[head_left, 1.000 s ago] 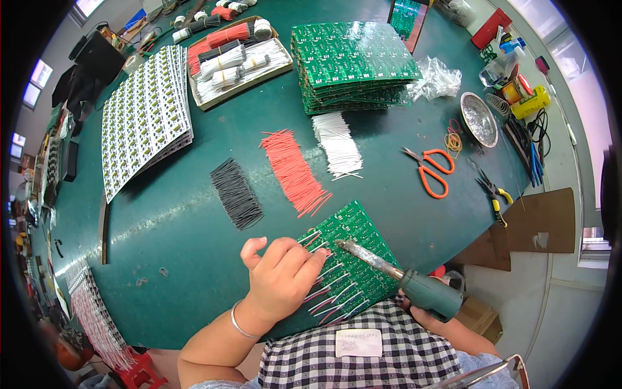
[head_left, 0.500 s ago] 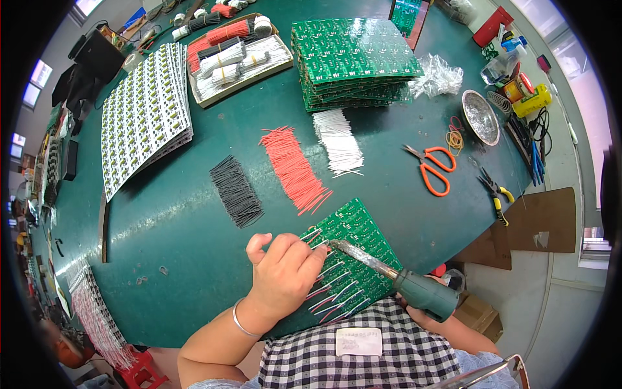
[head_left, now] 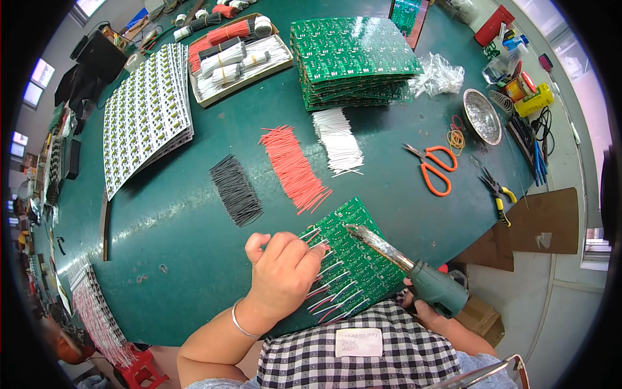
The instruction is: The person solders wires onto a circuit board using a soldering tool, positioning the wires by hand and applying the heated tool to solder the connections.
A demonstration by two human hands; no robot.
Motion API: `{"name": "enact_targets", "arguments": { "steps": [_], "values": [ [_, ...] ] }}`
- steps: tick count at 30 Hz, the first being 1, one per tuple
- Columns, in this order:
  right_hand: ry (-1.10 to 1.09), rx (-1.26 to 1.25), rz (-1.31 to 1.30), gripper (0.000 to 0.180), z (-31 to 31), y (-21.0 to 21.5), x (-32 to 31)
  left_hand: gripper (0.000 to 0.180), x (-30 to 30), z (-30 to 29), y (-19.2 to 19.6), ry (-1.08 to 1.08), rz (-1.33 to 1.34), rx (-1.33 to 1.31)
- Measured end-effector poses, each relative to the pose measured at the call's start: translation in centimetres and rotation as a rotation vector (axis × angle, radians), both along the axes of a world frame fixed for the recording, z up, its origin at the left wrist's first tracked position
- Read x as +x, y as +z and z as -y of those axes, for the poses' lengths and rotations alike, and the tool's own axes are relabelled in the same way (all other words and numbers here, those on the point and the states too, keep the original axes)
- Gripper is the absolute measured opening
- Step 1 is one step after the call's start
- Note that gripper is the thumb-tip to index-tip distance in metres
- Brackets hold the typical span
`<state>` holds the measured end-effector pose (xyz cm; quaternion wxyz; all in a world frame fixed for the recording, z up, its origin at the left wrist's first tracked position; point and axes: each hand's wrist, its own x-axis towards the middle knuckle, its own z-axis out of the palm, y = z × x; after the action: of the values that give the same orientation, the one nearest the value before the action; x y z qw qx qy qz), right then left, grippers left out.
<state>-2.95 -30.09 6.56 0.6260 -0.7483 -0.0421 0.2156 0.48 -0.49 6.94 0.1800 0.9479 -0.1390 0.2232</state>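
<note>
A green circuit board panel [head_left: 363, 259] lies at the table's near edge, with short white, red and dark wires [head_left: 334, 288] sticking out along its left side. My left hand [head_left: 282, 272] is closed over that edge, thumb and forefinger pinched at a wire near the upper end of the row. Its other fingers are curled. My right hand [head_left: 421, 311] grips the dark green handle of a soldering iron [head_left: 437, 288]. The iron's metal tip is above the board, a little right of my left fingertips and apart from them. The handle partly hides my right fingers.
Beyond the board lie piles of black wires [head_left: 236, 191], red wires [head_left: 291, 168] and white wires [head_left: 338, 142]. Farther back are a stack of green boards [head_left: 353, 52] and a wire box [head_left: 240, 61]. Orange-handled scissors [head_left: 435, 168], pliers [head_left: 497, 194] and a metal bowl [head_left: 481, 117] sit right.
The soldering iron's tip has moved right, away from my left fingertips, as my right hand shifted slightly right. My left hand stays almost in place, still pinching.
</note>
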Motion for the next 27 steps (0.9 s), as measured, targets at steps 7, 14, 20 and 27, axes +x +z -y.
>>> {"name": "enact_targets", "arguments": {
  "steps": [7,14,20,27],
  "values": [
    [0.197,-0.066,0.133,0.052,1.0,0.3,0.8,0.015,-0.4,0.2,0.4,0.021,-0.014,0.018],
    [0.128,-0.136,0.257,0.022,0.7,2.2,1.3,0.016,-0.7,0.4,1.5,0.040,-0.052,0.009],
    [0.276,-0.151,0.343,0.020,1.5,1.5,1.3,0.005,-2.0,1.3,1.2,0.053,-0.012,0.067],
    [0.230,-0.184,0.509,0.022,0.6,0.9,0.9,0.007,-1.9,1.3,0.3,0.048,-0.007,0.079]
  ]
}}
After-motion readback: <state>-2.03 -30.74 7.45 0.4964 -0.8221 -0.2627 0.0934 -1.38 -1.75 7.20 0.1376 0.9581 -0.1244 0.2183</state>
